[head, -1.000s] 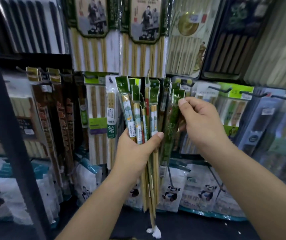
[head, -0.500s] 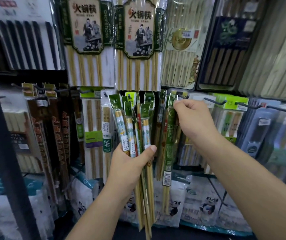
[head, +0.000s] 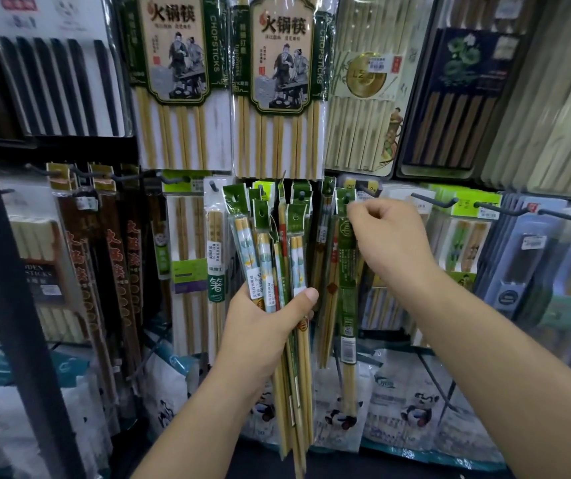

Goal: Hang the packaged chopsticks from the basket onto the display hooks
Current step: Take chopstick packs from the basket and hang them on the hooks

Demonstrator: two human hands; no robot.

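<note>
Raised since the earlier frame, the right hand (head: 389,238) pinches the green header of a chopstick pack (head: 346,271) at a display hook (head: 367,191). Left of that pack, the left hand (head: 266,321) grips a bundle of chopstick packs (head: 270,257).

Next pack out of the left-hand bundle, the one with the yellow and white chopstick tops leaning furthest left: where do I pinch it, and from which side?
Pinch the green header card of that clear chopstick pack, just below its hang hole, coming from above. It fans out clear of the bundle, while the left hand clamps the packs' middles. The right hand is busy at the hook.
</note>
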